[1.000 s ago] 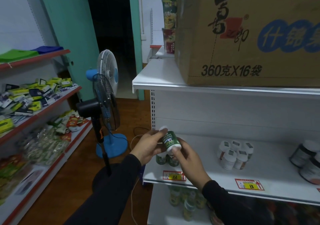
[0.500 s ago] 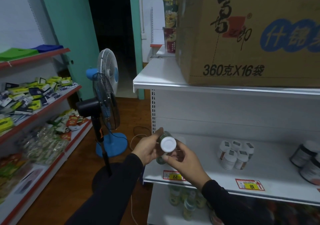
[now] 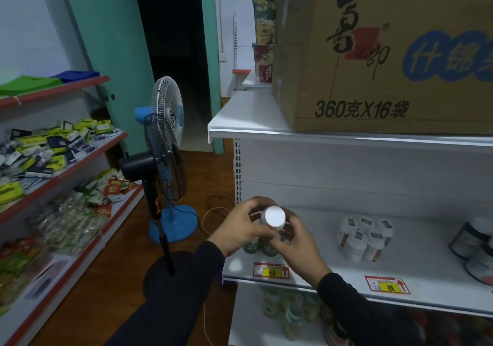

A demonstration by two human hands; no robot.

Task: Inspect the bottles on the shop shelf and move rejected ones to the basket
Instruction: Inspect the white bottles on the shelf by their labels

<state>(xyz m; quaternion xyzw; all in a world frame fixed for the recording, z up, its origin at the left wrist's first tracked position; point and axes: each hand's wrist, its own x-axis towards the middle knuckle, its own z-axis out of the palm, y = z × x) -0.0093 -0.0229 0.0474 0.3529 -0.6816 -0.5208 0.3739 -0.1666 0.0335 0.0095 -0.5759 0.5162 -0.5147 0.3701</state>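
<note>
left shelves (image 3: 88,156) stacked with packets, black fan (image 3: 162,164) just right of them. left hand (image 3: 240,228) and right hand (image 3: 296,241) both curled round one bottle (image 3: 275,217), white cap facing the camera, held in front of the white shelf (image 3: 426,241). white jars (image 3: 364,236) further right; cardboard box (image 3: 384,52) above.

Two bare hands: left hand (image 3: 241,228), right hand (image 3: 298,244). Long dark sleeves (image 3: 170,300) reach both wrists. No gloves, rings, watch.
</note>
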